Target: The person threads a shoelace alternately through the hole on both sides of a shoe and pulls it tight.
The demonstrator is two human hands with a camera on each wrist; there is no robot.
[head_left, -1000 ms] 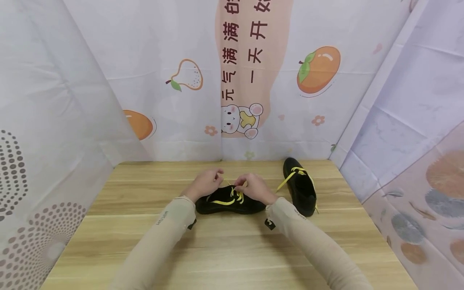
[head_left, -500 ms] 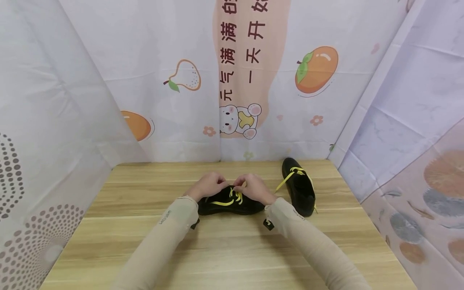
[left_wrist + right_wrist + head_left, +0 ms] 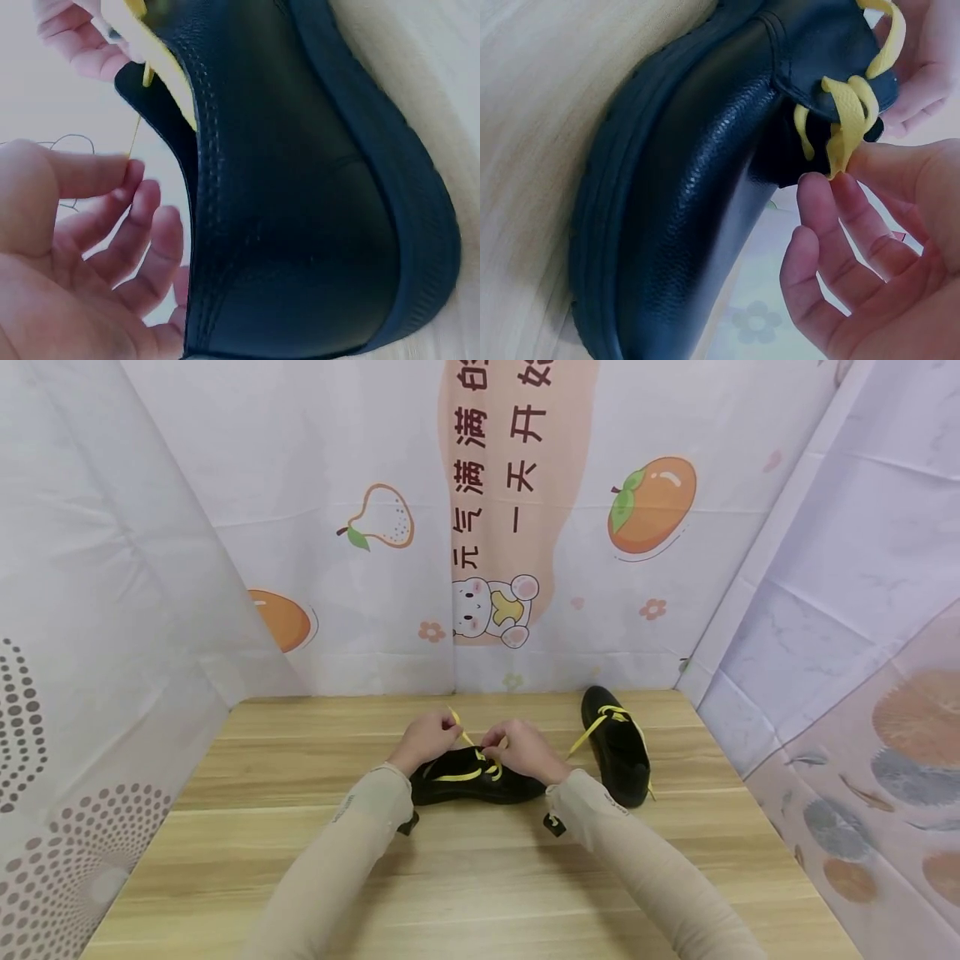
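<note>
A black shoe with yellow laces lies sideways on the table, toe to the right, between the two hands. The left hand pinches a yellow lace by thumb and index finger, drawn out from the shoe's far side; in the left wrist view this lace is a thin line at the fingertips. The right hand is over the lacing. In the right wrist view its thumb and fingers pinch a folded yellow lace beside the tongue. Another lace length hangs over the near side of the shoe.
A second black shoe with yellow laces stands to the right, toe toward the back, a lace end trailing left. The wooden table meets a printed curtain at the back, with more curtains on both sides.
The left hand came in close to the right hand at the shoe, then drew back left, its lace now showing beyond the fingers. The right hand stays nearly in place at the lacing.
</note>
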